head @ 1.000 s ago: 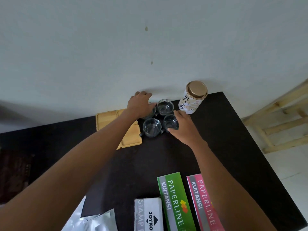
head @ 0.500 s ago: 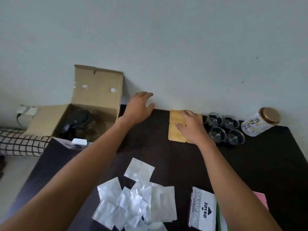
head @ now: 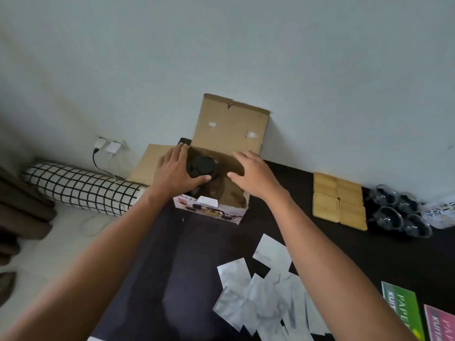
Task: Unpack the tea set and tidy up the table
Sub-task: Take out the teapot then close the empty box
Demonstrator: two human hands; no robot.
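An open cardboard box (head: 231, 124) stands at the table's far left corner, its lid flap up against the wall. Inside it sits a teapot with a black lid (head: 203, 164). My left hand (head: 176, 172) wraps around the teapot's left side, thumb along its front. My right hand (head: 254, 175) hovers open over the box's right edge, fingers spread, holding nothing. Several bamboo coasters (head: 338, 204) lie flat to the right of the box. Beside them stand several small glass cups (head: 397, 214).
The dark table (head: 187, 262) carries a pile of silvery plastic wrappers (head: 263, 296) near its front. Green and pink Paperline booklets (head: 401, 308) lie at the front right. A white jar (head: 442, 214) stands past the cups. A checked bolster (head: 81, 188) and a charger cable lie left on the floor.
My view swung left from the cups to the box. My left hand went into the box onto the teapot, and my right hand left the coasters and came over the box.
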